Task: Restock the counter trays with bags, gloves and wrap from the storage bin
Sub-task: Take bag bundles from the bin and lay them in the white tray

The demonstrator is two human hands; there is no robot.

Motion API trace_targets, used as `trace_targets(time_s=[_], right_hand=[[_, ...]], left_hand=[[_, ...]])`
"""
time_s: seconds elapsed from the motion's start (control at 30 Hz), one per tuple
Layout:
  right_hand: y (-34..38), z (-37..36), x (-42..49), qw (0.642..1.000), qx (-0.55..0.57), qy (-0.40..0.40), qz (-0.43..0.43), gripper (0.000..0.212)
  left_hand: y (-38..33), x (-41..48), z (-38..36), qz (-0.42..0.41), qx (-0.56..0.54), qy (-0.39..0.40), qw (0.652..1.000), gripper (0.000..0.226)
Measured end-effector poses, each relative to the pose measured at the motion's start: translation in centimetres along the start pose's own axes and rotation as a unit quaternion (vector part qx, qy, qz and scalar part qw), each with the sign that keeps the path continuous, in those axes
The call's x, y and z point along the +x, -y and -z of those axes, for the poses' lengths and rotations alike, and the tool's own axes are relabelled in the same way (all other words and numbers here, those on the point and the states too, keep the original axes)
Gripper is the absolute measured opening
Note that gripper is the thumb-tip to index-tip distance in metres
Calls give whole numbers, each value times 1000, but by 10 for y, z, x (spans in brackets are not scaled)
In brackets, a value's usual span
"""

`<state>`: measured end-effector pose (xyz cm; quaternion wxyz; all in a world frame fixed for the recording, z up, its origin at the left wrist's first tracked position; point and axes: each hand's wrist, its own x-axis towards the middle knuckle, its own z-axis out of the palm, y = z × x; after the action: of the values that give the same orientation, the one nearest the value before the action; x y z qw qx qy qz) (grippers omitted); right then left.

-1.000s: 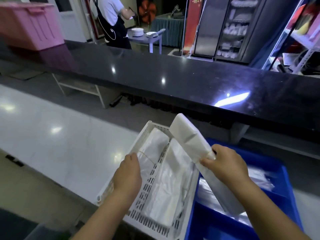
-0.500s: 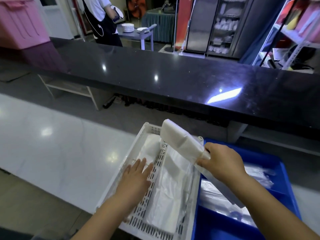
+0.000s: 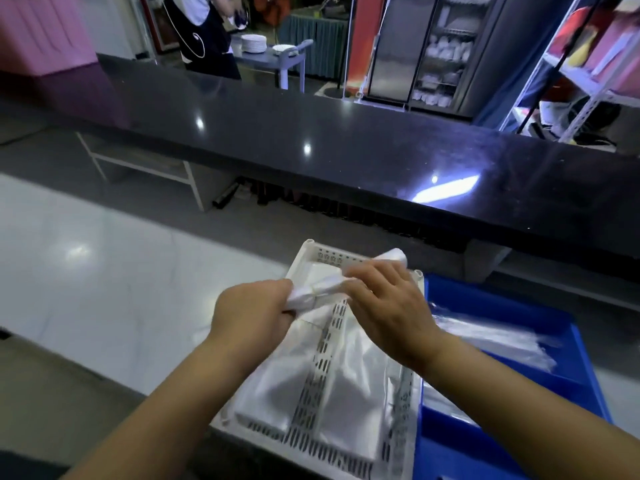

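Note:
A white perforated tray [image 3: 346,460] with a middle divider sits on the counter in front of me, with flat stacks of clear plastic bags [image 3: 349,400] in both compartments. Above the tray's far end I hold a white bundle of bags [image 3: 325,287] tied with a rubber band. My left hand [image 3: 252,315] grips its left end. My right hand [image 3: 388,303] lies over its right part with fingers curled on it. To the right stands the blue storage bin [image 3: 502,455], with clear wrapped packs [image 3: 491,341] inside.
A long black counter [image 3: 346,150] runs across behind the tray. A pink bin [image 3: 41,32] stands at its far left. A person in an apron [image 3: 204,32] stands beyond it by a small table with plates [image 3: 252,43]. Shelves are at the right.
My right hand has brought the bundle down and left over the tray's far end. My left hand has lifted off the bags in the left compartment and taken hold of the bundle.

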<state>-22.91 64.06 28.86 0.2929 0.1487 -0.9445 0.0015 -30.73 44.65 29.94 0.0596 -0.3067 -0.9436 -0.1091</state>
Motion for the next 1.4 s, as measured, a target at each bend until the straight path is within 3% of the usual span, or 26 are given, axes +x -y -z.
trace_targets(time_s=[0.03,0.07,0.17,0.33,0.6,0.73,0.93,1.07,1.2,1.3,1.4], right_hand=[[2,-8,-9,1000,12,7,19,10],[4,-17,-18,997,20,64,42,12],[11,-40,-38,950,38,295,95,29],[7,-54,-38,916,41,379,129,48],[-2,-40,-37,924,-12,355,141,12],[-9,-29,-52,937,-33,333,101,15],[-11,-22,-65,952,-65,283,95,19],[-11,-22,-68,956,-61,267,104,18],[-9,-21,-66,955,-65,270,101,15],[-4,-25,-59,956,-55,272,99,17],[0,-29,-57,952,-31,289,92,32]], left_hand=[[11,-1,1,21,5,-9,1000,17],[21,-2,3,39,11,-13,999,18],[42,-5,6,78,8,-13,997,20],[45,-11,8,104,12,-18,994,20],[8,-8,-21,91,-102,66,988,26],[-23,-8,-63,118,-180,114,970,21],[-52,-24,-107,205,-330,149,909,30],[-57,-23,-107,173,-292,129,932,38],[-58,-20,-103,89,-97,82,988,51],[-50,-23,-114,20,-79,121,989,66],[-47,-28,-126,-72,-63,173,980,59]])
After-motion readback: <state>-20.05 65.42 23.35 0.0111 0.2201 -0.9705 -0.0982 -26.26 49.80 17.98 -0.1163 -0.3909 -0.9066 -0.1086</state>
